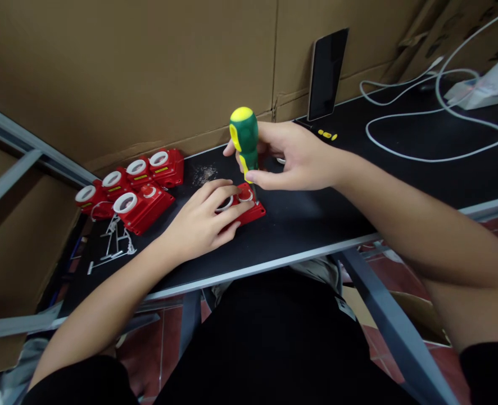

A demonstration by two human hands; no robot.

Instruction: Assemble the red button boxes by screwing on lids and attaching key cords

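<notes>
A green and yellow screwdriver point(248, 138) stands nearly upright, its shaft pointing down at the right corner of a red box point(255, 212) with a white ring. My right hand point(297, 154) is closed around the lower part of the handle, with the thumb on the near side. Across the same box lies my left hand point(209, 222), its fingers over the top and edges, holding it against the black table. The screwdriver's tip is hard to make out at the corner. Part of the white ring is hidden under my left fingers.
Several similar red boxes point(148, 208) with white rings stand at the left. Thin metal T-shaped pieces point(109, 253) lie in front of them. Small shavings point(204, 174) are scattered behind my left hand. A dark tablet-like panel point(328, 73) leans on cardboard; a white cable point(401, 159) loops at right.
</notes>
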